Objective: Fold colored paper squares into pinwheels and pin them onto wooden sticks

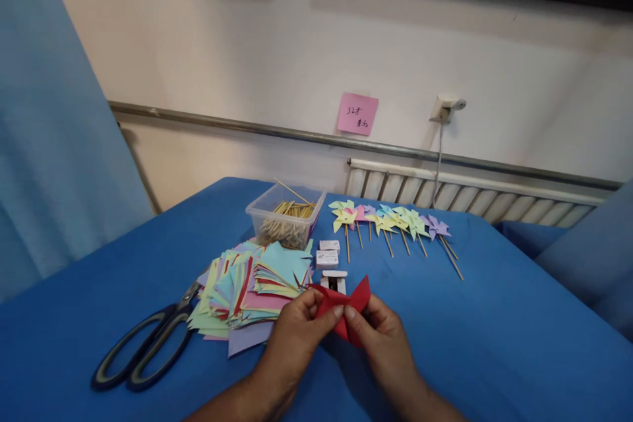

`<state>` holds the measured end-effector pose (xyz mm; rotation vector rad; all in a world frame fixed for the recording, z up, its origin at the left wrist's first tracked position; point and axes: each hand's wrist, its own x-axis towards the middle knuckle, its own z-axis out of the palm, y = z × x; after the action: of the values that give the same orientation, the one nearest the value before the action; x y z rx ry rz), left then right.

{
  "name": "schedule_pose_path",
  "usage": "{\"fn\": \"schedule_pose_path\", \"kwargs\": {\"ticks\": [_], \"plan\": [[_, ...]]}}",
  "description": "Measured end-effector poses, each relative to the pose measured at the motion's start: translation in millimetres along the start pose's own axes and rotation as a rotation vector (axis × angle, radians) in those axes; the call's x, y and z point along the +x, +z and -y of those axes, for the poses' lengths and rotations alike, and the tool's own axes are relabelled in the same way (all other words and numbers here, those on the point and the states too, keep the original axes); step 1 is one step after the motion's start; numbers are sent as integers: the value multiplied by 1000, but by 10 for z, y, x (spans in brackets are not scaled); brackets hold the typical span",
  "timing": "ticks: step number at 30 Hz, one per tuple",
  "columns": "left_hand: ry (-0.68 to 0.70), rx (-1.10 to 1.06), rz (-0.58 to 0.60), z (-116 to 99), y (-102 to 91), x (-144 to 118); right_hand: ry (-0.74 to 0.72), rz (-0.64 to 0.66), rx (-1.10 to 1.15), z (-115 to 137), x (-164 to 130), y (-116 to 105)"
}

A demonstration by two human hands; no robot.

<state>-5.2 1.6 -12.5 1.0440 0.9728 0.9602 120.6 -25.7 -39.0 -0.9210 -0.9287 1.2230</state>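
Both my hands hold a red paper pinwheel [357, 291] above the front of the table, its corners folded inward. My left hand [302, 323] pinches its left side, thumb pressing near the centre. From the right, my right hand [383, 330] grips it with the thumb beside the other thumb. Just behind the paper sits a small open white box [334, 282], its dark contents too small to make out. A pile of cut coloured paper squares [247, 290] lies left of my hands, with large dark-handled scissors [158, 336] partly under its edge.
A clear plastic tub [284, 227] of thin wooden sticks stands behind the paper pile. Two small white boxes [327, 259] lie beside it. Several finished paper pinwheels [390, 221] on sticks rest along the back of the blue-covered table [494, 330]. A radiator [469, 191] lines the wall.
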Motion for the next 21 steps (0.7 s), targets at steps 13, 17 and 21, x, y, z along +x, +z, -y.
{"fn": "schedule_pose_path", "kwargs": {"ticks": [13,17,21], "plan": [[16,-17,23,86,27,21,-200,-356,-422,302,206,-293],[2,15,36,223,54,32,-412,-285,-772,567,730,-117],[-27,27,69,315,66,34,-357,53,-1312,779,1442,409]]}}
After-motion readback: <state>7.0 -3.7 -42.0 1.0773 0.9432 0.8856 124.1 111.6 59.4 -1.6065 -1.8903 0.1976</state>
